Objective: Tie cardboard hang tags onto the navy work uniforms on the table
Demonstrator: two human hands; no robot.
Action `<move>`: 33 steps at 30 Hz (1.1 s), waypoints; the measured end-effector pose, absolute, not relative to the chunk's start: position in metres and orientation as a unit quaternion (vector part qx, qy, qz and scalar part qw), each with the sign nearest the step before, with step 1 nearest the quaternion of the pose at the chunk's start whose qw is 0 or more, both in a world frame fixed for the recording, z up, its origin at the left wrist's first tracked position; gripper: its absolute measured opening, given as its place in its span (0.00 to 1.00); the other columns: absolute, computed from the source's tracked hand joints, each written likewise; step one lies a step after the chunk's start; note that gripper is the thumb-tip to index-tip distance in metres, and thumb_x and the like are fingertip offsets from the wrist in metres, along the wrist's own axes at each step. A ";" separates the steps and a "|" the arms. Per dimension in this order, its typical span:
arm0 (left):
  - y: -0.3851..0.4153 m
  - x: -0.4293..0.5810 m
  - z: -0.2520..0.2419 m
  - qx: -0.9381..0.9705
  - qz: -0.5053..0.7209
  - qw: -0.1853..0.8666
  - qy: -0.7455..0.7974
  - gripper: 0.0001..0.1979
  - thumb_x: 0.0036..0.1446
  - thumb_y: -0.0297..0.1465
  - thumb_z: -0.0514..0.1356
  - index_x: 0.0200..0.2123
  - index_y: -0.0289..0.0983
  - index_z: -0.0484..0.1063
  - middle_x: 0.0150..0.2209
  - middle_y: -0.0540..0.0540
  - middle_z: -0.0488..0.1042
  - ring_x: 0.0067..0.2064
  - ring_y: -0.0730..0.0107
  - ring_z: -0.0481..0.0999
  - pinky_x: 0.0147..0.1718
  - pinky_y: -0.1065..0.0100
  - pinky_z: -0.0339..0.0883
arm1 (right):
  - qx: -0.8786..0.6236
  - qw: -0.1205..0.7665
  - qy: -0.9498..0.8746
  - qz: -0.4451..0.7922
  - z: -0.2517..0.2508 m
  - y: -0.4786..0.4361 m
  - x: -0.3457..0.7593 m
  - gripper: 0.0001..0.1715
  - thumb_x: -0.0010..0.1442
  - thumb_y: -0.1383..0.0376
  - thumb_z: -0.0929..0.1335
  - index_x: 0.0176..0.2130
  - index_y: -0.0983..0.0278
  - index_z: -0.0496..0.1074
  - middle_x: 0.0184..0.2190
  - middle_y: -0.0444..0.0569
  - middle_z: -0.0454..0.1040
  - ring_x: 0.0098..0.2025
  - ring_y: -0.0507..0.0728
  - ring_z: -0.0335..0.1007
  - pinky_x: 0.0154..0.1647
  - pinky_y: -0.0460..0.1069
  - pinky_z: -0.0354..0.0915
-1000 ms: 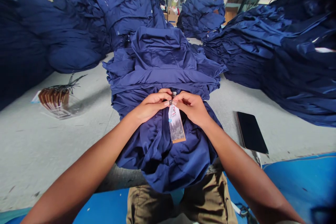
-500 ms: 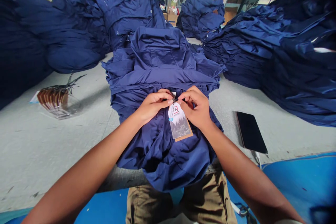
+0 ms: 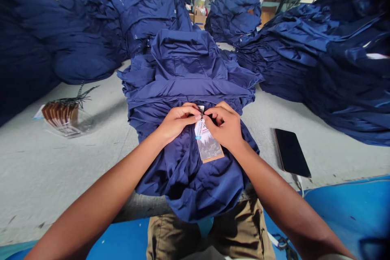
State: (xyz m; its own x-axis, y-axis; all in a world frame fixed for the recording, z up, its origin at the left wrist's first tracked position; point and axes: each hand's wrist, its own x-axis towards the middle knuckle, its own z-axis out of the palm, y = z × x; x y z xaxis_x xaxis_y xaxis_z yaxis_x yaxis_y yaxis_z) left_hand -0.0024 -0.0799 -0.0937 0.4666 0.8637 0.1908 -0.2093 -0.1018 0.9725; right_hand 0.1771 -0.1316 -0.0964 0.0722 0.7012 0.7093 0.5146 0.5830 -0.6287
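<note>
A navy blue garment (image 3: 189,170) lies over my lap on top of a stack of the same garments (image 3: 185,69). A printed paper hang tag (image 3: 207,143) rests on it, tilted to the right. My left hand (image 3: 176,120) and my right hand (image 3: 224,126) meet at the tag's top end. Both pinch there with fingers closed. The small fastening between my fingertips is too small to make out.
A bundle of brown tags with black strings (image 3: 62,111) sits on clear plastic at the left of the grey floor (image 3: 45,170). A black phone (image 3: 291,153) lies at the right. Big heaps of navy garments (image 3: 329,61) stand left, right and behind.
The tag has swung from hanging straight down to tilting right. My right hand shifted slightly and closed more tightly over the tag's top. My left hand stayed in place.
</note>
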 end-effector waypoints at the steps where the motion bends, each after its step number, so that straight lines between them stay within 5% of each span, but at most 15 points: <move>1: -0.080 -0.002 -0.094 0.599 0.439 0.611 0.274 0.08 0.47 0.32 0.76 0.31 0.37 0.84 0.45 0.46 0.72 0.46 0.69 0.73 0.52 0.65 0.66 | -0.450 0.579 -0.675 0.082 -0.097 -0.131 0.177 0.04 0.58 0.70 0.70 0.33 0.62 0.77 0.30 0.42 0.67 0.21 0.47 0.55 0.24 0.47 0.57; 22: -0.079 -0.003 -0.094 0.624 0.436 0.592 0.265 0.08 0.48 0.34 0.76 0.31 0.38 0.84 0.41 0.46 0.72 0.44 0.68 0.73 0.49 0.64 0.67 | -0.415 0.569 -0.654 0.275 -0.101 -0.122 0.183 0.04 0.57 0.69 0.70 0.30 0.62 0.75 0.26 0.40 0.62 0.27 0.50 0.59 0.28 0.46 0.58; 33: -0.080 -0.003 -0.093 0.623 0.434 0.594 0.265 0.09 0.48 0.35 0.76 0.32 0.38 0.84 0.41 0.46 0.72 0.44 0.68 0.73 0.49 0.63 0.67 | -0.426 0.578 -0.654 0.239 -0.098 -0.124 0.185 0.05 0.60 0.65 0.72 0.31 0.61 0.77 0.25 0.40 0.62 0.27 0.50 0.58 0.29 0.47 0.58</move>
State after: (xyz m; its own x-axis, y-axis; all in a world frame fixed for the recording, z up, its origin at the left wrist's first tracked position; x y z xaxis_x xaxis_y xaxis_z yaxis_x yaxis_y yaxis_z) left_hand -0.0031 -0.0800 -0.0933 0.4824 0.8462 0.2264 -0.1864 -0.1534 0.9704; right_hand 0.1847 -0.1240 -0.0984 0.0305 0.8332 0.5521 0.2802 0.5231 -0.8049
